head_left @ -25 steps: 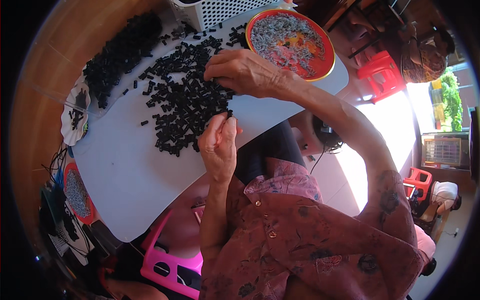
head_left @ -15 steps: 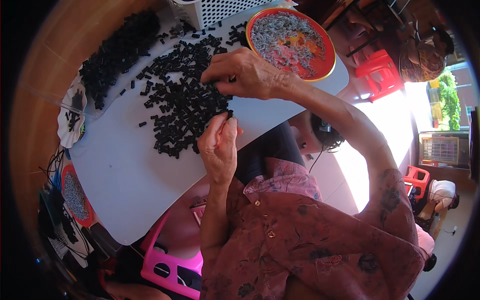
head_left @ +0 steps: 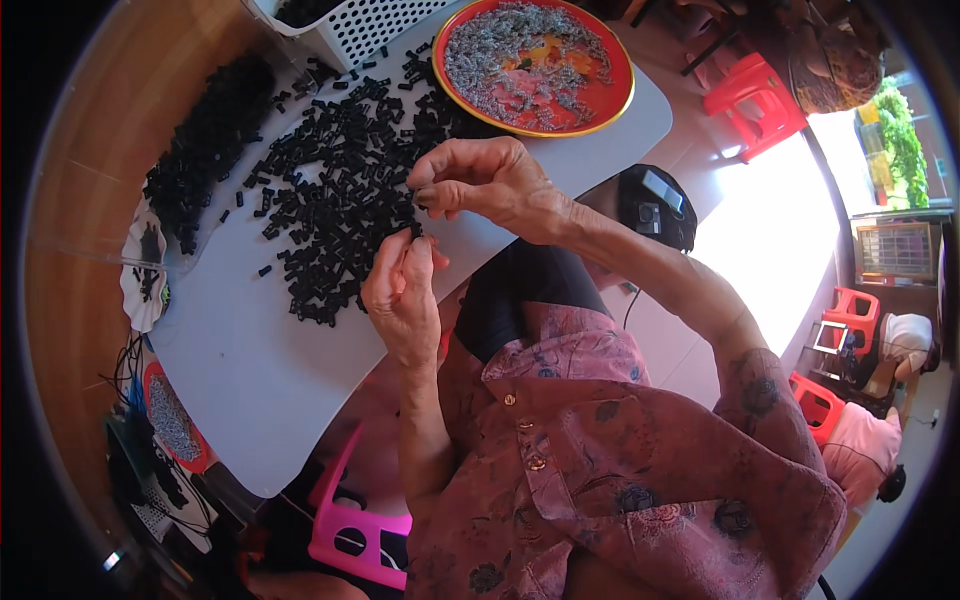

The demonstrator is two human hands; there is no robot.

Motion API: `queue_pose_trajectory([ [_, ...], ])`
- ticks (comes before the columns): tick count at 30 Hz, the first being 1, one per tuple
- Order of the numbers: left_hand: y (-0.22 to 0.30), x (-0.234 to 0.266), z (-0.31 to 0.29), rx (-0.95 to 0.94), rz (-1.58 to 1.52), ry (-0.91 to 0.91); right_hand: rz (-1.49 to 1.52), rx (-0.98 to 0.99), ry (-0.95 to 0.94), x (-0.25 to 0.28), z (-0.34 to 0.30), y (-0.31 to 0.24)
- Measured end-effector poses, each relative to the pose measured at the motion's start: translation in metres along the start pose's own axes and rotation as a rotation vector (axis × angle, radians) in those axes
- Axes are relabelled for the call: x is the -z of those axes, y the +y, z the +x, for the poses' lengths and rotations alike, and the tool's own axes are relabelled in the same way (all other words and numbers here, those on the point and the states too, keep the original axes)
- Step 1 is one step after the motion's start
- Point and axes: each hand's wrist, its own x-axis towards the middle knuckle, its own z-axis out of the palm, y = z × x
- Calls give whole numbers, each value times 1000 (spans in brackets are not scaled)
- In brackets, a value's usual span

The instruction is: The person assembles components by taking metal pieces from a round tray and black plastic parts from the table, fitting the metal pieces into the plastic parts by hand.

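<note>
My left hand (head_left: 405, 300) is closed, thumb and fingers pinching a small black plastic part (head_left: 417, 231) whose tip pokes out on top. Just above it, my right hand (head_left: 495, 190) is bent into a pinch, its fingertips close to that part; whatever it holds is too small to make out. Beyond both hands, a broad spread of loose black plastic parts (head_left: 335, 180) covers the middle of the white table (head_left: 250, 400). A red round tray (head_left: 620, 95) with a gold rim, holding many small silvery metal pieces (head_left: 480, 60), stands at the far right.
A denser heap of black parts (head_left: 200, 160) lies at the far left, near a white fluted dish (head_left: 135, 290). A white perforated basket (head_left: 370, 35) stands at the back. Pink stool (head_left: 365, 540) below the table; red stools (head_left: 755, 105) and other people (head_left: 865, 440) to the right.
My right hand has come away from the black parts, down toward my left hand, and its fingers have shifted. The view has also moved, so the table and tray appear further left.
</note>
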Motion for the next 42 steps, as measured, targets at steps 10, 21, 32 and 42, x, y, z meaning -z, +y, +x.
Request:
queue_pose_trajectory([
  [10,-1,0,0,-26,62,-4,10,-11,-6,-8,-3,13],
  [21,-7,-3,0,-164,256,32,-337,241,27,-8,-2,9],
  [32,-13,-6,-2,-287,404,25,-774,412,-21,-9,-6,-9],
  [42,-1,-4,1,3,40,30,-777,356,-150,-6,-10,-6],
])
